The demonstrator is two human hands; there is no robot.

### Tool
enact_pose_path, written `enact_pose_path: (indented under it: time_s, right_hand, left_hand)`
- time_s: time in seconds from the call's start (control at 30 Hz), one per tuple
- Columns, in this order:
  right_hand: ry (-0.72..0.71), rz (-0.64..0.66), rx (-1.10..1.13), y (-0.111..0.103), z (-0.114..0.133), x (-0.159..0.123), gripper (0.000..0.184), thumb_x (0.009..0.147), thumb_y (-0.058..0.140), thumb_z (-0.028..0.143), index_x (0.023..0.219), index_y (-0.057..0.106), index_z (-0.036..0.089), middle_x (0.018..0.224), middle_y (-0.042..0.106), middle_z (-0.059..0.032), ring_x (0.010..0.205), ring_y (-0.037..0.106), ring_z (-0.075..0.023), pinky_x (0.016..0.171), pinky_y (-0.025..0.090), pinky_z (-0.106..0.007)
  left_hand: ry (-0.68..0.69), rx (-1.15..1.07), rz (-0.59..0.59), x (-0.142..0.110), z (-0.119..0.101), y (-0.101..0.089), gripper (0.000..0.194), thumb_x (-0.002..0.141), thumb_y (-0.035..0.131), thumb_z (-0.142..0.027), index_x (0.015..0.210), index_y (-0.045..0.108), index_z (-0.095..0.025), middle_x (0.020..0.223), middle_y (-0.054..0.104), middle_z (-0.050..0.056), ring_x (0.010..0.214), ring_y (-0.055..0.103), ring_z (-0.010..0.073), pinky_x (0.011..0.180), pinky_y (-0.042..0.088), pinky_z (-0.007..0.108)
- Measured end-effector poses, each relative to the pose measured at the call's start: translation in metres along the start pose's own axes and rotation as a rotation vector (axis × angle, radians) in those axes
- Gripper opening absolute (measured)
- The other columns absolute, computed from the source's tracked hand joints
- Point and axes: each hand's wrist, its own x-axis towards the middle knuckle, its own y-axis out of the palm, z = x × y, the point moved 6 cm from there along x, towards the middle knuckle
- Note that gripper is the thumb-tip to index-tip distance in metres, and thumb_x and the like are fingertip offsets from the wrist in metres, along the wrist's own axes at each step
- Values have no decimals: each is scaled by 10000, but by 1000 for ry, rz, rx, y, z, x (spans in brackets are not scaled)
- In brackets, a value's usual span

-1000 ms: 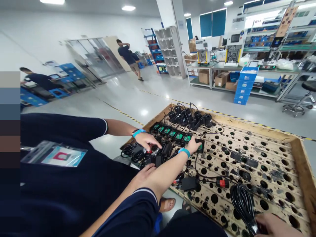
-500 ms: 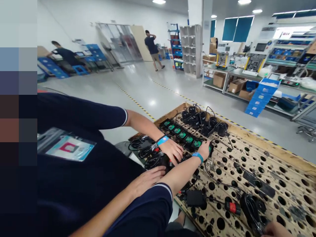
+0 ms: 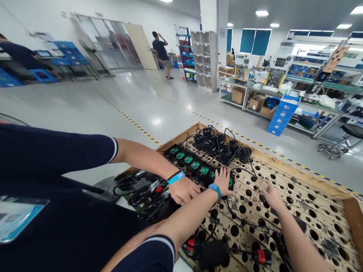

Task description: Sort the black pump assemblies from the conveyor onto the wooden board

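Observation:
My right hand (image 3: pixel 271 195) reaches over the perforated board (image 3: pixel 283 158), fingers apart and holding nothing, slightly blurred. My left forearm (image 3: pixel 133 240) enters from the bottom; its hand is hidden behind a co-worker's arm. The co-worker's hand (image 3: pixel 223 182) lies spread on the right end of a row of black housings with green circuit boards (image 3: pixel 195 165). Their other hand (image 3: pixel 185 190), also with a blue wristband, is bent down beside coiled black cables (image 3: pixel 154 204). Near the front are a black power adapter (image 3: pixel 213 254), a red-banded black connector (image 3: pixel 262 257) and a coiled cable (image 3: pixel 283 251).
Several round black parts with cables (image 3: pixel 211 147) sit at the board's far corner. A raised wooden rim (image 3: pixel 312 164) borders the board. The co-worker's body (image 3: pixel 70 211) fills the left side. Stacked blue bins (image 3: pixel 282 115) stand by workbenches beyond.
My right hand has left the coiled cable at the lower right and moved forward over the board. My left hand has become hidden. The co-worker's right hand has spread open. The view has turned right.

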Motion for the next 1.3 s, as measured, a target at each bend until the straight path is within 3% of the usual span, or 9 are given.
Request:
enact_pose_path:
  time_s: [0.2, 0.33, 0.47, 0.57, 0.8, 0.93, 1.03, 1.13, 1.3]
  right_hand:
    - [-228, -82, -84, 49, 64, 63, 235, 858, 572, 430, 739, 604, 229, 682, 632, -43, 711, 618, -221, 784, 502, -371]
    - [-317, -105, 62, 57, 122, 82, 229, 893, 567, 438, 1001, 593, 237, 744, 691, 0, 549, 611, -166, 603, 518, -308]
    - [-227, -136, 362, 60, 178, 118, 249, 851, 689, 415, 909, 536, 227, 698, 662, 34, 432, 585, -125, 390, 437, -216]
    - [-80, -209, 468, 56, 199, 154, 302, 859, 727, 417, 843, 502, 215, 653, 608, 37, 471, 628, -129, 407, 492, -203]
    - [124, -322, 330, 44, 181, 219, 98, 914, 647, 205, 914, 556, 169, 674, 610, 1, 568, 681, -163, 574, 594, -278]
    - [79, -320, 97, 41, 167, 229, 28, 882, 650, 148, 909, 646, 145, 746, 690, -75, 701, 715, -209, 713, 589, -325]
    - [-39, -326, -129, 36, 164, 222, 68, 890, 647, 184, 913, 704, 155, 963, 730, -141, 1013, 693, -255, 945, 522, -370]
    - [-152, -289, -335, 36, 156, 208, 179, 937, 597, 252, 999, 742, 168, 1129, 708, -168, 1193, 605, -291, 1058, 435, -425]
    - [-343, -102, -522, 48, 133, 189, 299, 944, 606, 286, 1211, 719, 215, 1235, 698, -98, 1181, 610, -225, 1060, 427, -320]
  left_hand:
    - [-2, 212, 60, 6, 8, -5, 1342, 560, 858, -684, 1611, 243, -122, 1653, 174, 308, 1490, 201, 528, 1159, 207, 661]
    - [11, 303, 117, 8, 5, -8, 1377, 537, 862, -705, 1612, 235, -114, 1606, 292, 306, 1439, 318, 480, 1147, 289, 586]
    - [-27, 331, 204, 9, 9, 0, 1390, 523, 913, -623, 1622, 210, -142, 1597, 331, 279, 1478, 266, 477, 1173, 265, 616]
    - [2, 340, 205, 7, 9, 5, 1418, 475, 950, -572, 1618, 225, -147, 1604, 318, 288, 1481, 269, 491, 1168, 277, 623]
    - [-32, 450, 202, -6, 8, 16, 1530, 403, 978, -521, 1618, 169, -63, 1619, 255, 333, 1516, 223, 473, 1212, 199, 647]
    - [106, 429, 107, -12, -8, -1, 1503, 437, 944, -583, 1621, 170, -76, 1648, 191, 311, 1504, 241, 489, 1207, 218, 657]
    - [232, 399, -59, -1, -29, -33, 1202, 703, 793, -608, 1604, 226, -51, 1662, 195, 273, 1505, 276, 434, 1209, 283, 591]
    - [293, 446, -265, 26, -44, -68, 740, 960, 521, -379, 1560, 320, 3, 1635, 274, 277, 1518, 278, 393, 1225, 274, 556]
    - [354, 565, -391, 71, -51, -90, 553, 980, 373, -190, 1492, 459, 1, 1581, 386, 275, 1501, 326, 391, 1220, 264, 596]
